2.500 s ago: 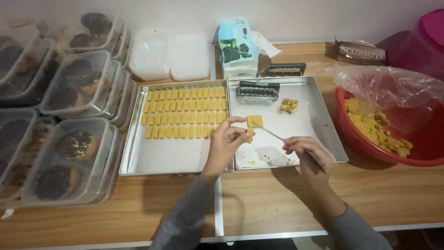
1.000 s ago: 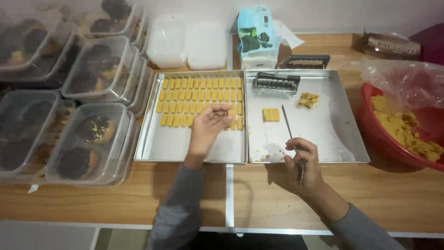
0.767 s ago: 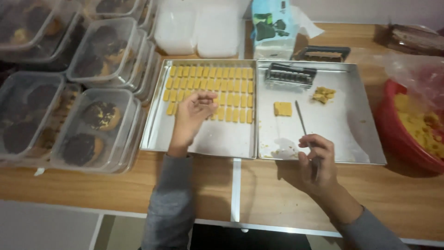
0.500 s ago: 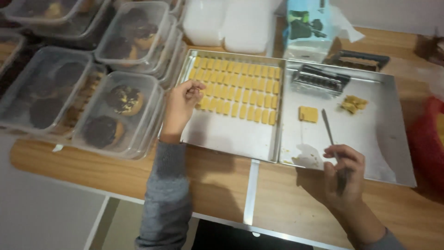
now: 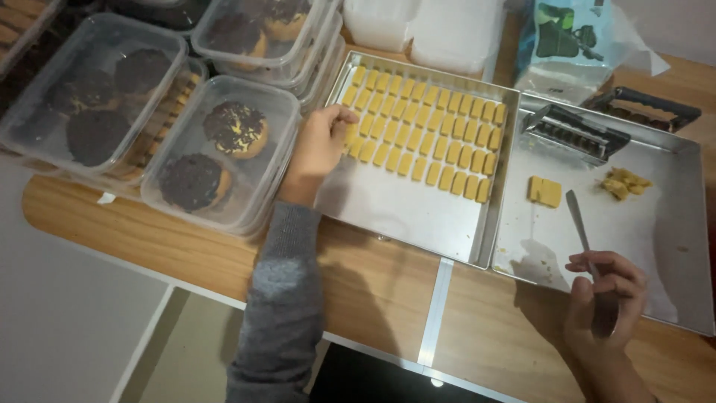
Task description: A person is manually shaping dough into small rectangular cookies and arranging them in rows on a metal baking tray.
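A wooden table (image 5: pixel 358 276) carries everything, and the left tray (image 5: pixel 403 209) serves as the landmark. To its left sit clear tubs (image 5: pixel 224 157) of dark, sprinkle-topped cookies, lidded and stacked, seemingly finished goods kept out of the way. Just right of it, touching along one edge, lies a second tray (image 5: pixel 671 246) that looks like the cutting surface: it holds a slotted metal cutter (image 5: pixel 574 133) at its far end, a small dough block (image 5: pixel 544 191) and a few crumbs of scrap (image 5: pixel 625 182). On the left tray, yellow dough pieces (image 5: pixel 425 134) stand in tight rows filling its far half, packed close probably to save room; the near half is bare metal. The left hand (image 5: pixel 317 149) reaches over the tray's left rim, fingers pinched at the near-left end of the rows, apparently on a piece. The right hand (image 5: pixel 604 298), near the second tray's front edge, grips a thin knife (image 5: pixel 580 224) by the handle, blade pointing toward the block.
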